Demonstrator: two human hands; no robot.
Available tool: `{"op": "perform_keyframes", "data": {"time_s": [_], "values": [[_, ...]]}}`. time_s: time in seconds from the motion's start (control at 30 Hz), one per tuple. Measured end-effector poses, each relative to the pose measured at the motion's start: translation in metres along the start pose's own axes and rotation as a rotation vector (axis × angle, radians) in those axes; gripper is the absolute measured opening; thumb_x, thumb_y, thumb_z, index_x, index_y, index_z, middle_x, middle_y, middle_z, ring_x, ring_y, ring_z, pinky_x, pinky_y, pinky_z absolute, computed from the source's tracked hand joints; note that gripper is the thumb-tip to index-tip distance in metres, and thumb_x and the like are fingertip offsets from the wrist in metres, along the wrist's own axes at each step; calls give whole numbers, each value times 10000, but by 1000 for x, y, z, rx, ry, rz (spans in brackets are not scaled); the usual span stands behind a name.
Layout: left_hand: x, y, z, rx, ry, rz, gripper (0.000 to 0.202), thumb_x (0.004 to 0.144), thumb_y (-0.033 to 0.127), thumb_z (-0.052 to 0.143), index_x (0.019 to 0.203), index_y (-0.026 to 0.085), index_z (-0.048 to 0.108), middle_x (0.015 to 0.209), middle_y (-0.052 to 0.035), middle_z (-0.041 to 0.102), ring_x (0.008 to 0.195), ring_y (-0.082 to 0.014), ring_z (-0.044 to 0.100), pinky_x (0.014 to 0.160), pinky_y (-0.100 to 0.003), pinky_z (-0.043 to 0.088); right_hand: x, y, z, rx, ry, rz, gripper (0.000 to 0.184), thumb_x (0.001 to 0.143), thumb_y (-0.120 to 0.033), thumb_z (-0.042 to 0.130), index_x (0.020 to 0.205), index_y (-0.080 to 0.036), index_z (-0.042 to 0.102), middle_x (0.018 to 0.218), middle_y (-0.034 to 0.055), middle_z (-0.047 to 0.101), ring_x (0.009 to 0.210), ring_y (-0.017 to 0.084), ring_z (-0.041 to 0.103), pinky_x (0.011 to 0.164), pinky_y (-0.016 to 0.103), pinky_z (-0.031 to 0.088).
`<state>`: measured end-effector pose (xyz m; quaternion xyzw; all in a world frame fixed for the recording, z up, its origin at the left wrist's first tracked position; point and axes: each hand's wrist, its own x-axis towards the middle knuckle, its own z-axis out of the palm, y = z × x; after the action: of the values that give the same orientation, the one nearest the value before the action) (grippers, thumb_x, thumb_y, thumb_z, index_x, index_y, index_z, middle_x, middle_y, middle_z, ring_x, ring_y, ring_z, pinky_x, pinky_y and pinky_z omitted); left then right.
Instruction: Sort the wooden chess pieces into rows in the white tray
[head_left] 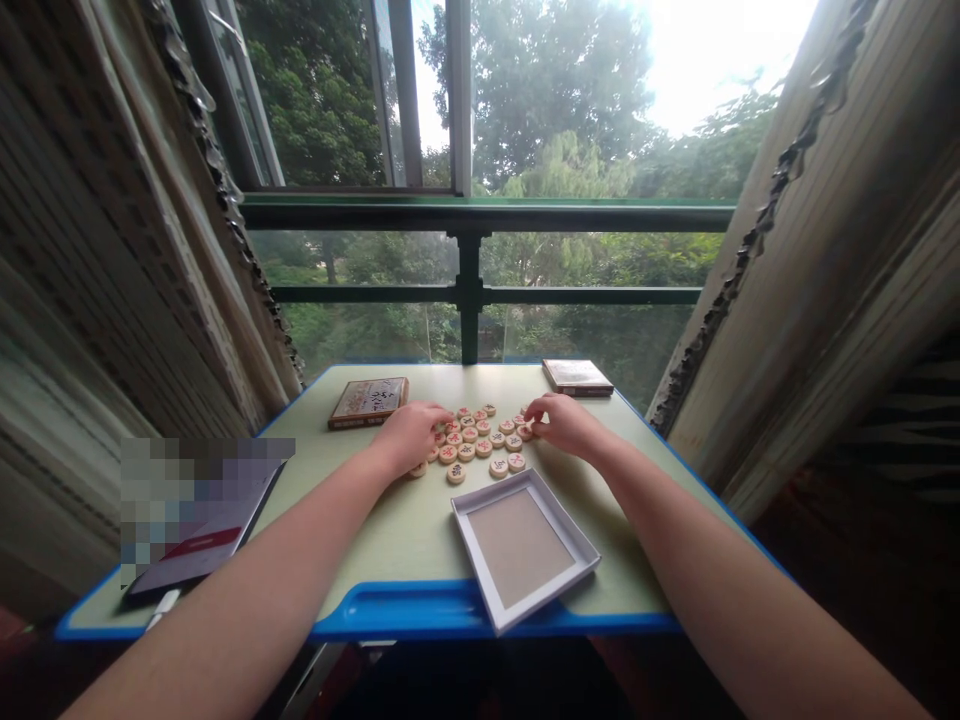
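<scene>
Several round wooden Chinese chess pieces (pixel 469 434) with red or dark characters lie in a loose cluster at mid-table. My left hand (pixel 411 435) is at the cluster's left side, its curved fingers reaching over the pieces there; the palm side is hidden. At the right side, my right hand (pixel 559 420) has its bent fingertips against the edge pieces, with thumb and fingers apart. No piece is seen lifted off the table. Nearer to me lies a shallow white box lid or tray (pixel 581 560), its inside facing up.
A decorated flat box (pixel 369 402) lies at the back left and another flat box (pixel 577 376) at the back right. A tablet-like device (pixel 202 550) with a white cable (pixel 163 606) is at the left. The blue-edged table (pixel 390 545) meets the window railing (pixel 469 270).
</scene>
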<state>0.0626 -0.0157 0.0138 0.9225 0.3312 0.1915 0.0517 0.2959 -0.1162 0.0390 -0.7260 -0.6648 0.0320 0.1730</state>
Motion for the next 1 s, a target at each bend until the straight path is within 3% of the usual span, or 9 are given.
{"op": "perform_keyframes", "data": {"time_s": [0.17, 0.67, 1.0], "values": [[0, -5, -2, 7, -23, -12, 439, 702, 27, 441, 1026, 197, 685, 1094, -51, 656, 1025, -191, 580, 936, -273, 434, -3, -3, -7, 31, -118, 6, 188, 686, -223, 599, 838, -210, 709, 817, 24, 660, 705, 151, 566, 590, 227, 389], [0, -9, -4, -15, 36, -54, 394, 736, 65, 404, 975, 177, 698, 1011, -54, 686, 936, -180, 609, 855, -268, 472, -1, -1, 2, -19, -71, -16, 185, 705, -304, 624, 833, -194, 699, 830, 44, 645, 689, 143, 555, 590, 217, 391], [1, -18, -5, -23, 13, -107, 469, 595, 3, 426, 869, 214, 743, 968, -19, 699, 890, -171, 618, 843, -245, 483, -1, -2, -1, -25, -103, 15, 212, 697, -318, 616, 841, -180, 689, 811, 49, 654, 685, 157, 554, 553, 228, 368]]}}
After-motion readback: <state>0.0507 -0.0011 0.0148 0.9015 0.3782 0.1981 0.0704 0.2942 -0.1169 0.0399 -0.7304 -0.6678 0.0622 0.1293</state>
